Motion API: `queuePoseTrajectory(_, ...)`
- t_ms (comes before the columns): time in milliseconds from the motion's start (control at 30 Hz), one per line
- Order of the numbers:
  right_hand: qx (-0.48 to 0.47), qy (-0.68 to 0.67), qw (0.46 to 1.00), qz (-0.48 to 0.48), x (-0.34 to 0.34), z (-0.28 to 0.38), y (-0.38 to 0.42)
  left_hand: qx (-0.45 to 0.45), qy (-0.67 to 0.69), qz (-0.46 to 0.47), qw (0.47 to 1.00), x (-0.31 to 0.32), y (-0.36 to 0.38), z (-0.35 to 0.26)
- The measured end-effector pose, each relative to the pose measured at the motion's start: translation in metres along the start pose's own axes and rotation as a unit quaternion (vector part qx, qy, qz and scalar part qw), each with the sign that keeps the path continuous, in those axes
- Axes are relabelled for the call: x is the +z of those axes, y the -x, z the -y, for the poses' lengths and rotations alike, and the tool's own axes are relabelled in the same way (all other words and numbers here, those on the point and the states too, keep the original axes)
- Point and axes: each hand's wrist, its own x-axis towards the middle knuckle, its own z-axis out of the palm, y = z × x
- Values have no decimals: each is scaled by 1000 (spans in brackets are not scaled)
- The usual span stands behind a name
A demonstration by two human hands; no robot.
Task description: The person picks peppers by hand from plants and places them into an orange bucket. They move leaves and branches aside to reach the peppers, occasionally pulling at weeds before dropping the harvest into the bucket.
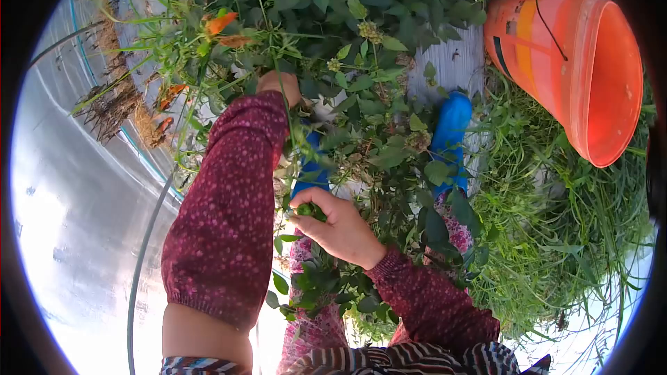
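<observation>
Between the thumb and fingers of my right hand (pixel 335 228) is a small green pepper-like fruit (pixel 309 210), held low in front of me over the plants. My left hand (pixel 279 87) reaches forward into the leafy green plants (pixel 382 118); its fingers are hidden by stems and leaves. Long grass blades cross near the left wrist. Orange-red pieces (pixel 221 23) show among the leaves up and left of that hand. Dark red patterned sleeves cover both forearms.
An orange bucket (pixel 535 55) lies tilted at the upper right, its opening facing right. Blue boots (pixel 451 128) stand among the plants. Tall grass (pixel 549 229) grows at the right. Clear plastic sheeting (pixel 76 222) and a thin hose (pixel 142 250) run along the left.
</observation>
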Motion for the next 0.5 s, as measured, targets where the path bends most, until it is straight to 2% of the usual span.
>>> queuePoseTrajectory(100,40,-3,999,8,-3,3,3,-41,49,18,998,-2,-15,6)
queuePoseTrajectory(133,31,-27,999,4,0,-6,4,-51,56,-63,995,8,-9,3)
queuePoseTrajectory(167,32,-27,999,3,0,-6,5,-51,56,-63,995,15,-26,3)
queuePoseTrajectory(367,-19,-4,1000,-21,0,-3,3,10,25,28,999,85,-41,20)
queuePoseTrajectory(433,38,-52,998,-7,-1,-3,1,23,11,60,998,104,-39,31)
queuePoseTrajectory(467,72,-40,997,6,-4,4,1,-14,37,29,999,145,-49,39)
queuePoseTrajectory(500,77,-45,996,6,-5,3,0,-13,35,35,999,135,-28,35)
